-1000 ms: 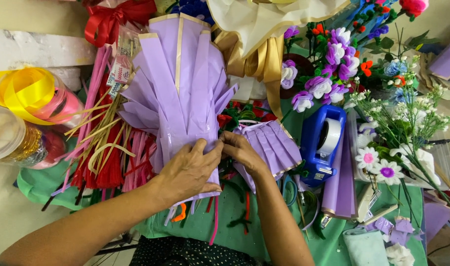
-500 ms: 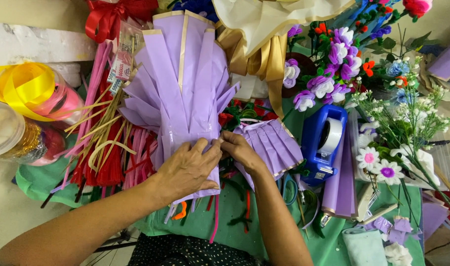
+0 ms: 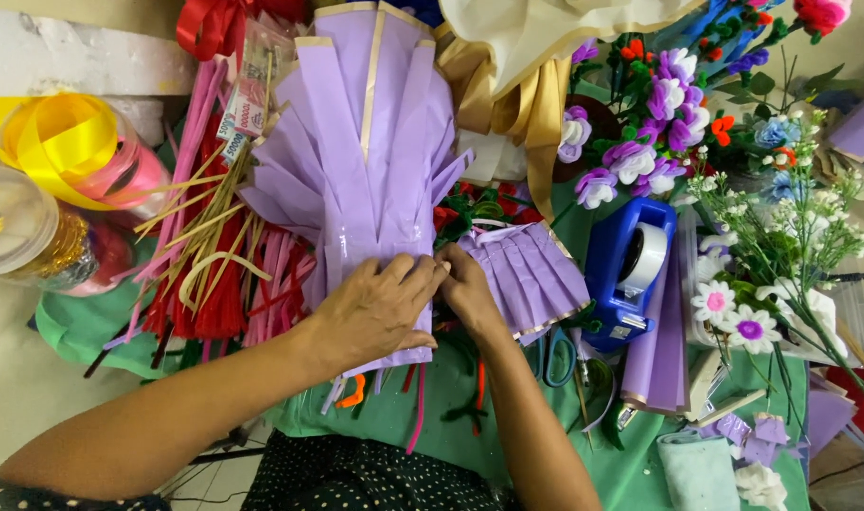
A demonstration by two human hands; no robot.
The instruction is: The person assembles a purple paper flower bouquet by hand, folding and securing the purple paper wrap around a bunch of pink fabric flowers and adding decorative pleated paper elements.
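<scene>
I see my left hand (image 3: 375, 308) lying flat, fingers together and curled slightly, pressed onto the narrow lower end of a large fan-shaped wrap of pleated lilac paper with gold edging (image 3: 366, 161). The wrap lies on the green-covered tabletop (image 3: 508, 416), its wide end pointing to the far side. My right hand (image 3: 465, 289) sits just beside the left, touching it, fingers bent and pinching at the wrap's gathered waist; I cannot tell exactly what the fingertips grip. Just right of that hand lies a smaller pleated lilac paper fan (image 3: 531, 274), touching the hand's far edge. Further right stands a blue tape dispenser with a roll of clear tape (image 3: 631, 265), and near it a rolled lilac sheet (image 3: 659, 350). To the left of the wrap lies a heap of red, pink and tan sticks (image 3: 214, 265), and beyond it a coil of yellow ribbon (image 3: 58, 147). Purple and white artificial flowers (image 3: 640, 142) crowd the far right.
</scene>
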